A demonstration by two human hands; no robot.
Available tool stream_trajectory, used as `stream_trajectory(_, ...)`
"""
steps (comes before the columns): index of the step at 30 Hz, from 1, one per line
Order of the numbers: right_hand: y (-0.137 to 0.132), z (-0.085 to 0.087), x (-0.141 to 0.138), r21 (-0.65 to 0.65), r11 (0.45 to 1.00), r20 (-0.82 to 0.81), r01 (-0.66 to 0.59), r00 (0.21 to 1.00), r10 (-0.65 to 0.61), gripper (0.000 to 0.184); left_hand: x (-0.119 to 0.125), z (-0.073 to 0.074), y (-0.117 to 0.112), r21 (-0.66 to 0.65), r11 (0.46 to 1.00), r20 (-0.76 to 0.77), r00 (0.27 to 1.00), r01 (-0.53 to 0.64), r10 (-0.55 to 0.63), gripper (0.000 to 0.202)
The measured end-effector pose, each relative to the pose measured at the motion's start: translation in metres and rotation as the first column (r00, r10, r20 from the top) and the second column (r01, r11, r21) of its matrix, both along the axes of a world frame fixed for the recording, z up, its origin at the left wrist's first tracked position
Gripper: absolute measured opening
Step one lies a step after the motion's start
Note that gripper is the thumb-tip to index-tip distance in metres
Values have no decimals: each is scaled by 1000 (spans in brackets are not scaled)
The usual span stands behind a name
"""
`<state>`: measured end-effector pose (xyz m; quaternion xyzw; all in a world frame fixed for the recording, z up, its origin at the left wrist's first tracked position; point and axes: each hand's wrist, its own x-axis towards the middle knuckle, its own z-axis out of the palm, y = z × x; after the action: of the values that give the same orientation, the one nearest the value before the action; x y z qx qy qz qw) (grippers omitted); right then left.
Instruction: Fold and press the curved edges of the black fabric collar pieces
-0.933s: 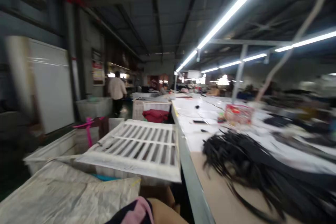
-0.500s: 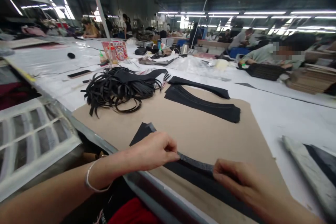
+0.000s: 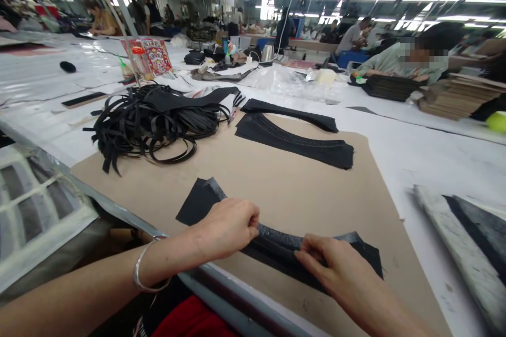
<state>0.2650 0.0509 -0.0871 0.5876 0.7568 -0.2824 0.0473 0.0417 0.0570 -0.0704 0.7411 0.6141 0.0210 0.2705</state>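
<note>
A curved black material piece (image 3: 272,258) lies on the brown sheet (image 3: 300,195) close to the table's near edge. Along its upper edge runs a greyish strip (image 3: 279,236). My left hand (image 3: 231,224) pinches this edge left of the middle, its fingers closed. Further right, my right hand (image 3: 328,260) is closed on the same edge, thumb and forefinger together. Both hands cover parts of the piece; its two wide ends show on either side.
Beyond my hands lie more curved black pieces (image 3: 294,142). A heap of black strips (image 3: 154,121) sits at the left on the sheet. On the right is a pale, worn slab (image 3: 446,237). Across the table a person (image 3: 415,58) bends over stacked dark pieces (image 3: 391,87).
My right hand has moved left along the edge, closer to my left hand, uncovering the piece's right end. The camera view has shifted slightly.
</note>
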Motion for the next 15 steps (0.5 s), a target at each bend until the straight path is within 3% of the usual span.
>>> stream_trajectory(7,8,-7,-4,31,999,96,14,995,-17,26,6,-17,11,30,999,-64,998,18,-16,9)
stream_trajectory(15,11,-9,-14,48,999,189,-4,982,-5,23,7,-21,14,24,1000,-92,996,8,-6,12)
